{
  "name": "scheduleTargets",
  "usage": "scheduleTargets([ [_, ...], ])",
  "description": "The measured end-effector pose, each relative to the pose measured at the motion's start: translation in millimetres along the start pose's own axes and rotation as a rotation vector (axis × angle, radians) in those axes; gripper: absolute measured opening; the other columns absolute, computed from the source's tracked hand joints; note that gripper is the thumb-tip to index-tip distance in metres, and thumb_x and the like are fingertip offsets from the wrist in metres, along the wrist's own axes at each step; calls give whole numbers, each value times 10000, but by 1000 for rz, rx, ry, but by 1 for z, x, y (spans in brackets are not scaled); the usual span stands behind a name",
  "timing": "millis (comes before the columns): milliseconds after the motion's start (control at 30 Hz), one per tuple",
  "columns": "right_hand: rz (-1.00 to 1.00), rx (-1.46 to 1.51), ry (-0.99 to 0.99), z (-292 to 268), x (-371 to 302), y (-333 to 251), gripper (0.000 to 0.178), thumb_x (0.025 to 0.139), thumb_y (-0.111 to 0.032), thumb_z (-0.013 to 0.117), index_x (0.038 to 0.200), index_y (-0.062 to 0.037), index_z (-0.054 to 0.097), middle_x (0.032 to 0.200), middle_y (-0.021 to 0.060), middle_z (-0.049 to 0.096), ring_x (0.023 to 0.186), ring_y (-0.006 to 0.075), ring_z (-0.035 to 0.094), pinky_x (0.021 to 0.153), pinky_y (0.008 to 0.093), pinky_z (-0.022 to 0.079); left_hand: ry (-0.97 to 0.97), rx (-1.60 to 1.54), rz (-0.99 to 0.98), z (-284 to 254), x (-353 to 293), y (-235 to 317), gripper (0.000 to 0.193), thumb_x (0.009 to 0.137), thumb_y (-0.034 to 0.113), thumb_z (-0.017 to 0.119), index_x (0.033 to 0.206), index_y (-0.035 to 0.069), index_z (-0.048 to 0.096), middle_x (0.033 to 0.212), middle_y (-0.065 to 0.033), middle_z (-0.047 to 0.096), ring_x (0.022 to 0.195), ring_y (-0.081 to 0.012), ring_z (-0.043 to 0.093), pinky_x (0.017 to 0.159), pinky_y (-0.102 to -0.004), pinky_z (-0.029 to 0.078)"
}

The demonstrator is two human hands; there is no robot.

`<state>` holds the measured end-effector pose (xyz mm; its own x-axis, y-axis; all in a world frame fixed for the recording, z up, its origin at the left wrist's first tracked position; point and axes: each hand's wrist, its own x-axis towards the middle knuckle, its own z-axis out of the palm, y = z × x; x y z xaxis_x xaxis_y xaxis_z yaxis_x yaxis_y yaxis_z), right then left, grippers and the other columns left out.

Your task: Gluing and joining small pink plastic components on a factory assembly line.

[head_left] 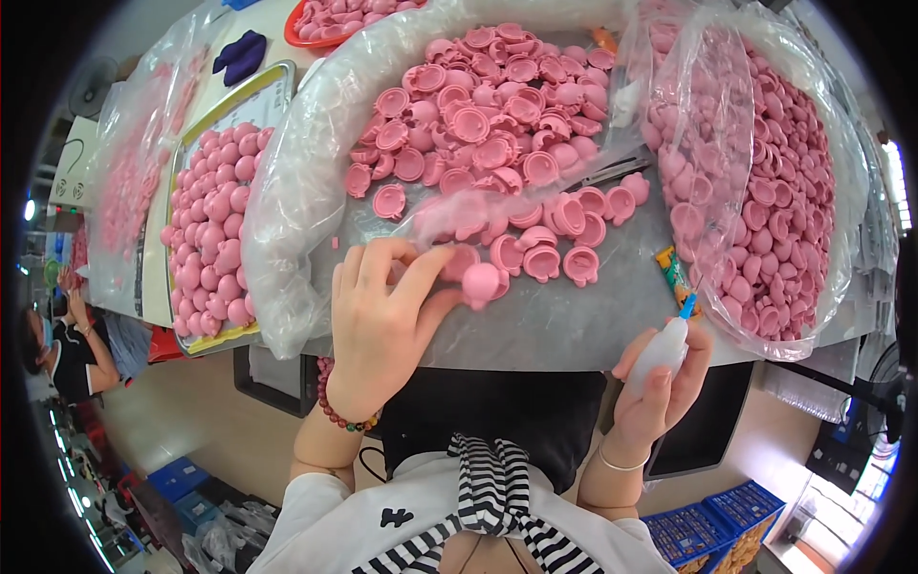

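My left hand [378, 311] is over the front of the grey table, thumb and index finger curled around a small pink plastic shell piece [481, 284] with a knob. The piece is slightly blurred, and another pink half shell is right by the fingertips. A white squeeze bottle [660, 356] with a blue nozzle and thin tip is gripped in my right hand [660, 387] at the table's front edge, tip upward. Several hollow pink half shells [541, 263] lie just ahead of my hands, in front of a large heap of them [469, 124].
Left stands a tray [215, 342] of round pink pieces; right, a clear bag [808, 349] full of pink shells. A rolled plastic bag edge [296, 191] curves around the heap. Tweezers [617, 170] and a small orange-green packet [675, 277] lie on the table. Another person [81, 354] sits far left.
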<state>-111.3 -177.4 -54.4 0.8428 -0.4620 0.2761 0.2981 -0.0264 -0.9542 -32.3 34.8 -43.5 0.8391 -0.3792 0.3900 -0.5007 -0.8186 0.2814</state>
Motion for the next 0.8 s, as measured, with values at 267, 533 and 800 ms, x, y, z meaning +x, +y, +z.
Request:
scheduleTargets([
  [267,271,91,-194,15,-15,-4,481,848,-276,527,1168,-10,286,707,147,585,570,171,574,477,208,436,60,-63,108,14,-5,16,359,650,44,635,992,151,609,895,-22,477,765,-181,466,689,-313,333],
  [533,131,-105,-379,28,-16,9,497,825,-85,568,1216,31,283,828,129,616,714,151,594,634,239,462,-13,-329,143,25,-26,37,335,640,37,674,968,65,610,1023,-98,513,888,-267,519,743,-347,437],
  [800,31,27,-3,12,-6,-5,540,851,-364,508,1194,3,310,681,146,586,473,115,484,417,170,340,-47,-482,112,27,-9,52,315,636,-42,653,936,52,628,1085,-145,513,972,-289,523,789,-340,452],
])
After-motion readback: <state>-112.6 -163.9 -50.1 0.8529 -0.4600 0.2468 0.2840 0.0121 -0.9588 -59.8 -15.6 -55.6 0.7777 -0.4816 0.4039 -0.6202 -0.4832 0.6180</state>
